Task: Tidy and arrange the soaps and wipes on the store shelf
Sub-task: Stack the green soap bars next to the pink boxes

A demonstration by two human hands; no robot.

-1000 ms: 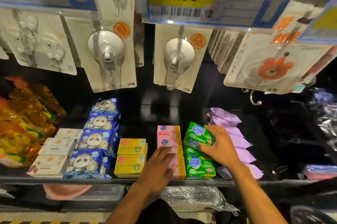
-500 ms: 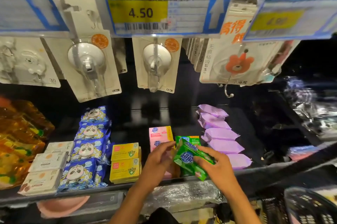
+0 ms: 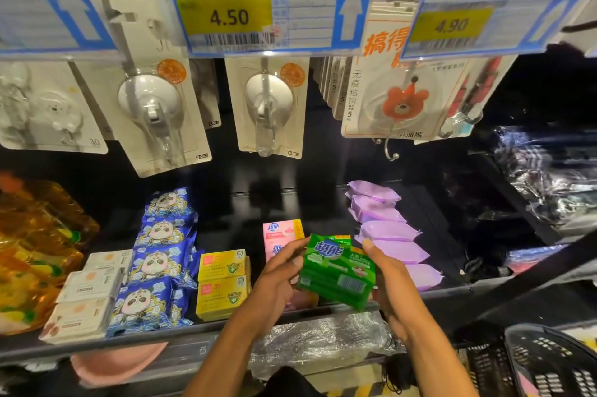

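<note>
Head view looks down at a dark store shelf [image 3: 193, 328], where both hands hold a green soap pack [image 3: 337, 270] just above and in front of the shelf's front edge, tilted with its printed face up. The left hand [image 3: 277, 280] has its fingers curled round the pack's left end, and the right hand [image 3: 392, 293] clasps the right end with the thumb near the upper corner. A sliver of another green pack [image 3: 343, 237] shows just behind the held one. Pink soap packs [image 3: 280, 231] lie in a row just beside it on the left, partly hidden by the left hand. Further left sit two yellow soap boxes [image 3: 223, 280], then a row of blue panda wipes packs [image 3: 161, 261] and white boxes [image 3: 87, 293]. Purple packs [image 3: 387, 235] run front to back on the right. Suction hooks [image 3: 148, 106] on cards hang above, under a 4.50 price tag [image 3: 226, 17].
</note>
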